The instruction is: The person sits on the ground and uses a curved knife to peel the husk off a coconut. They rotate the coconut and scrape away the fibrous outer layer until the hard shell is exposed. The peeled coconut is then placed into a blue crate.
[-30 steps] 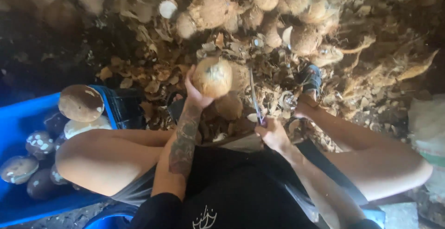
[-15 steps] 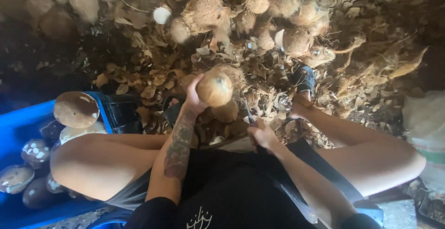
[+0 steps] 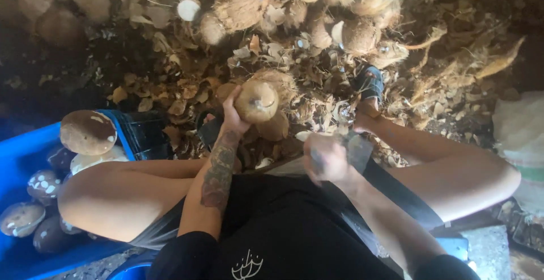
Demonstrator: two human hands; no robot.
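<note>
Closest in, the person sits low with knees spread. The right hand (image 3: 327, 158) is motion-blurred, closed in a fist around a dark-handled blade (image 3: 358, 148) whose shape I cannot make out clearly. Just left of it and a little further out, the left hand (image 3: 233, 117), below a tattooed forearm, cups a round, pale-brown husked coconut (image 3: 256, 101) from beneath, fingers wrapped firmly under it and holding it raised above the ground.

Well to the left of the left hand, beside the knee, a bright blue plastic crate (image 3: 22, 149) holds several dark, trimmed coconuts, one large brown one (image 3: 88, 131) resting on its rim. Beyond both hands the floor is buried in dry brown husk scraps (image 3: 170, 87), and further still lies a heap of fibrous unhusked coconuts (image 3: 243, 2).

The step in hand looks like trimming the held nut clean. The next stroke probably calls for a steady grip underneath and the blade striking well clear of the left fingers.
</note>
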